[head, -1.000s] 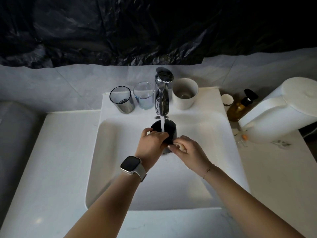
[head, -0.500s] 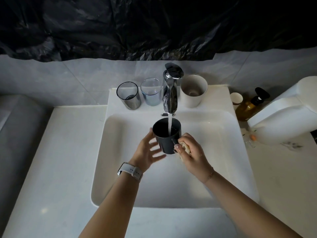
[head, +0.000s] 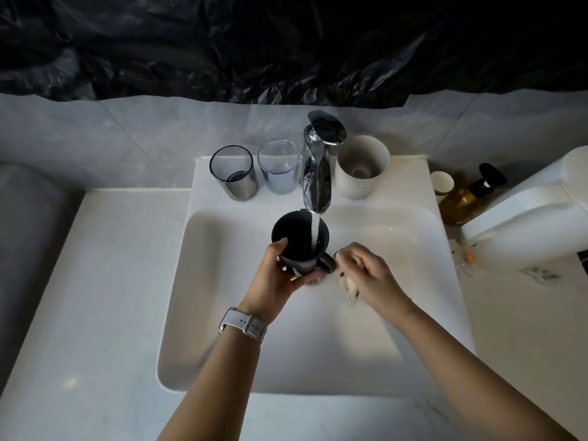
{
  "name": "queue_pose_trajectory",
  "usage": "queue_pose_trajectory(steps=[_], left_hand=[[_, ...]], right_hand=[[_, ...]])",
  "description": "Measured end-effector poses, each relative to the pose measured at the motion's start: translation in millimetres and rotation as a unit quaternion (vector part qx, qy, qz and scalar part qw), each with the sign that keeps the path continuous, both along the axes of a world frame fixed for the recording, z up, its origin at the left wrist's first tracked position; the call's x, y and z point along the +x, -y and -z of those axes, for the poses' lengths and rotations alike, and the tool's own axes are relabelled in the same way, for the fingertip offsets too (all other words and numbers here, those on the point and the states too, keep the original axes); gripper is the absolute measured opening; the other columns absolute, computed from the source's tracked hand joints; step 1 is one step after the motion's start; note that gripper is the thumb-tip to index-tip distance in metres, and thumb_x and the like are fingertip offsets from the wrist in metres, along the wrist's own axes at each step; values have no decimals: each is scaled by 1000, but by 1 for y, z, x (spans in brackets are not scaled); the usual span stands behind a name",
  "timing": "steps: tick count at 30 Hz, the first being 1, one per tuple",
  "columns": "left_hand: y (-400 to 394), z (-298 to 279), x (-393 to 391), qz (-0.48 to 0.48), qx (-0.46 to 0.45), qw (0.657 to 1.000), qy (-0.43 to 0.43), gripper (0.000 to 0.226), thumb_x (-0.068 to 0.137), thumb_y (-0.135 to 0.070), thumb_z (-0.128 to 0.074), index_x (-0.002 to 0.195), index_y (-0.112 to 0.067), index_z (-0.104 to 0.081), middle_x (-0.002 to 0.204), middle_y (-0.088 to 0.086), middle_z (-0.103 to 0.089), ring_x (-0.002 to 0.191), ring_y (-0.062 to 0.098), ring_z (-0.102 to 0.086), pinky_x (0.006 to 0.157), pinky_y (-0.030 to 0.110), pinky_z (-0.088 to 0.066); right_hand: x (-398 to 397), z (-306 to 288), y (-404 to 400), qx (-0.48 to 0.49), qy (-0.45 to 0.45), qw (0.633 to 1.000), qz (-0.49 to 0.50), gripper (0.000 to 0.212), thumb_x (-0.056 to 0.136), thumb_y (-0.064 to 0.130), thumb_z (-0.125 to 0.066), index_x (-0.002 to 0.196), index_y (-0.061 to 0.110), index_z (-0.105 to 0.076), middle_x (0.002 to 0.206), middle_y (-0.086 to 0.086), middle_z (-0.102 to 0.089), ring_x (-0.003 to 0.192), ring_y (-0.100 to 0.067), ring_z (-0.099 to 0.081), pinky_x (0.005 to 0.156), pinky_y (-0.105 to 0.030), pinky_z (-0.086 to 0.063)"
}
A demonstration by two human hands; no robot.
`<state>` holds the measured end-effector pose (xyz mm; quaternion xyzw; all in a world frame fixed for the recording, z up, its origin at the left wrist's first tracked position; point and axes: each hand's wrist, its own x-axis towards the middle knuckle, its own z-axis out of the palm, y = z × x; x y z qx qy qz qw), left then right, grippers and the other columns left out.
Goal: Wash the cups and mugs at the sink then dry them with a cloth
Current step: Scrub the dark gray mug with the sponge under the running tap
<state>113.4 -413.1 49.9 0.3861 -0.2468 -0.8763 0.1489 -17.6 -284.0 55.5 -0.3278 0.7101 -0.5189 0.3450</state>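
I see the left hand (head: 276, 279) wrapped around the dark mug (head: 300, 246), thumb on its left wall and fingers curled under its base, holding it upright over the sink (head: 222, 297) with the handle pointing right. The right hand (head: 369, 275), just right of that handle, has its fingers curled around a pale sponge (head: 349, 286), which pokes out below the palm. Water falls from the chrome faucet (head: 318, 173) straight into the mug's mouth. On the far ledge behind the basin I count a dark-rimmed glass (head: 234, 176) at the left, a clear glass (head: 279, 167) beside it, and a white cup (head: 361, 168) right of the faucet. Farther right on the counter stand a small paper cup (head: 441, 183), an amber pump bottle (head: 467, 195) and a large white jug (head: 534, 214). A watch with a pale strap (head: 243, 324) sits on the left wrist.
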Motion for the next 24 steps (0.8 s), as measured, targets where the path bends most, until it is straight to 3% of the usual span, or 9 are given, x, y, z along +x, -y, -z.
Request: queue_pose_trajectory(steps=[3,5,10,11,13,15,18,20,24], left_hand=[[6,3,10,-47,-25,999,6,51,79,-32,-67,123,-9,-57,128,20,-57,120,36,-58,94,53,-52],[9,4,17,-61,-56,996,15,67,71,-35,-72,129,-8,-52,132,20,-54,120,35,-58,93,53,-53],[14,5,38,-71,-104,991,51,81,62,-38,-74,135,-11,-47,128,15,-55,116,28,-59,90,49,-55],[14,6,42,-73,-105,990,52,82,62,-38,-74,135,-12,-47,130,15,-54,117,28,-58,90,49,-55],[15,6,47,-78,-108,989,60,82,63,-38,-74,136,-14,-46,135,15,-51,122,29,-56,92,49,-55],[14,5,50,-80,-120,987,68,79,65,-36,-73,136,-15,-46,137,15,-50,123,30,-55,90,47,-56],[15,3,48,-76,-168,979,91,83,62,-38,-75,137,-19,-44,137,11,-50,121,28,-56,89,44,-57],[15,0,42,-50,-240,962,123,89,56,-40,-78,136,-24,-43,133,5,-51,120,22,-57,94,44,-55],[9,-3,18,66,-452,864,210,99,51,-49,-80,139,-29,-41,128,-4,-50,120,11,-51,106,31,-42]], right_hand=[[2,-9,19,21,166,975,143,25,94,31,-59,87,8,-63,66,-12,-60,48,-17,-55,49,-23,-37],[2,-19,40,8,325,921,213,20,89,26,-65,89,7,-61,70,-16,-61,48,-17,-58,45,-21,-40],[12,-35,92,3,549,809,210,25,97,19,-47,76,9,-56,60,-4,-59,48,-8,-55,31,-15,-35],[15,-34,99,-3,560,801,212,25,98,17,-44,76,8,-54,65,-5,-56,54,-7,-53,36,-14,-40],[21,-34,108,-24,561,800,211,28,100,16,-39,74,8,-49,73,-5,-49,67,-9,-50,72,-16,-49],[26,-34,112,-43,552,805,212,28,100,15,-38,74,11,-46,74,-5,-49,73,-11,-50,92,-22,-38],[24,-31,105,-38,531,827,181,32,96,13,-41,64,12,-45,58,2,-46,58,-7,-45,65,-19,-37],[20,-28,91,23,442,873,206,23,91,23,-55,73,10,-61,63,-1,-59,59,-11,-54,61,-23,-41],[9,-34,49,79,320,911,249,31,86,41,-66,94,12,-73,72,-11,-67,65,-23,-60,60,-27,-46]])
